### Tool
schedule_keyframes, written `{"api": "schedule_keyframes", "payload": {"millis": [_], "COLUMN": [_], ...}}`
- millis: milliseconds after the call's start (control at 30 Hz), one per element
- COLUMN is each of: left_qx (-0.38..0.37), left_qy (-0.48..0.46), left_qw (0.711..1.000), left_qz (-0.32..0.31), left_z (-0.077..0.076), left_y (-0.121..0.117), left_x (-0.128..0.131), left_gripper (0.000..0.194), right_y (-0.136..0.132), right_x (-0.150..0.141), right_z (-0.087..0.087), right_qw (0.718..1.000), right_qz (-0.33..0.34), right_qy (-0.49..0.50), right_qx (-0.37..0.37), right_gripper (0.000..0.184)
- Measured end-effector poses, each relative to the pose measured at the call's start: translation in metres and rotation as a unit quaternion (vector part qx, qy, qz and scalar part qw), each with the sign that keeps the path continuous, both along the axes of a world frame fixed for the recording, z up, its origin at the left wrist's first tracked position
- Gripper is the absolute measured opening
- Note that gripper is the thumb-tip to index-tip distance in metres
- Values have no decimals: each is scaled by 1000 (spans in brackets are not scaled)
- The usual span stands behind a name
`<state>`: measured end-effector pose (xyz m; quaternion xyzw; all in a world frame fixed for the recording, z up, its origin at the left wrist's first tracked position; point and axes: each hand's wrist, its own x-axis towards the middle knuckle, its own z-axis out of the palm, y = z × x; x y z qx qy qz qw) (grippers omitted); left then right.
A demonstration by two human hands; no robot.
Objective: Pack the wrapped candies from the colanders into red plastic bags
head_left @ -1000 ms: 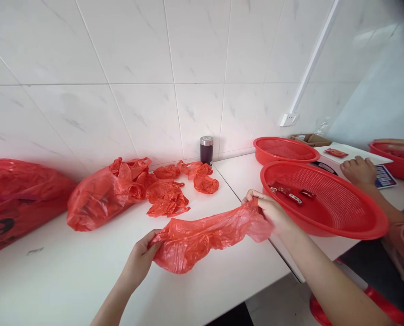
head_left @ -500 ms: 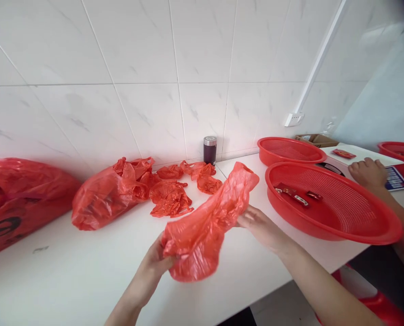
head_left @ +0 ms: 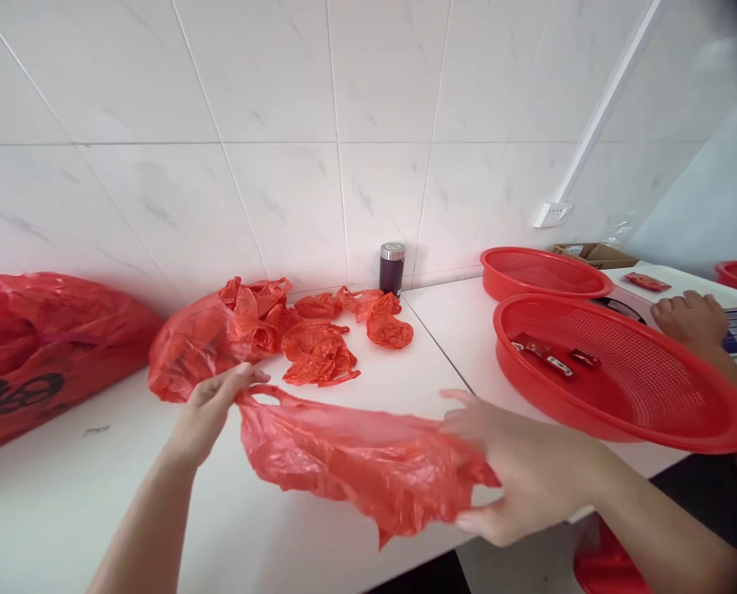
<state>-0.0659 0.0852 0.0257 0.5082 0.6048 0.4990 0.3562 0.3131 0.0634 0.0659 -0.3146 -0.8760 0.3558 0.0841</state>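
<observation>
A thin red plastic bag is stretched sideways above the white table. My left hand pinches one end of it by a looped handle. At the other end my right hand has its fingers and thumb around the bag's edge; the index finger sticks out and the fingertips are partly blurred. Behind the stretched bag lie several crumpled red bags. To their left sits a fuller red bag with more red plastic showing through it.
A large red bag with black marks lies far left. A dark tumbler stands by the wall. At right are a red basket holding small packets, another basket behind, and another person's hand beside a scale.
The bag has gone from a slanted, upright bunch to a wide sideways stretch. My left hand moved left and up onto the handle; my right hand moved lower and nearer.
</observation>
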Motion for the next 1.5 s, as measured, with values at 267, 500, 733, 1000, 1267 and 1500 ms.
{"api": "schedule_keyframes", "payload": {"millis": [267,500,733,1000,1267,1500], "left_qx": [187,3,-58,-136,-131,-170], "left_qy": [529,623,558,392,276,240], "left_qw": [813,751,805,855,905,892], "left_qz": [-157,-220,-195,-312,-295,-343], "left_z": [7,-32,-22,0,20,24], "left_y": [-7,-7,-26,-70,-66,-30], "left_x": [88,50,46,71,87,54], "left_gripper": [15,51,75,79,66,72], "right_y": [-6,-21,9,124,162,97], "right_x": [-37,-27,-24,-69,-71,83], "right_z": [-26,-50,-32,-63,-58,-22], "right_qw": [987,979,976,932,956,846], "right_qz": [43,52,-27,-275,-190,-412], "right_qy": [-75,-178,-122,-117,-47,-300], "right_qx": [134,86,179,206,219,154], "right_gripper": [56,49,49,24,36,62]}}
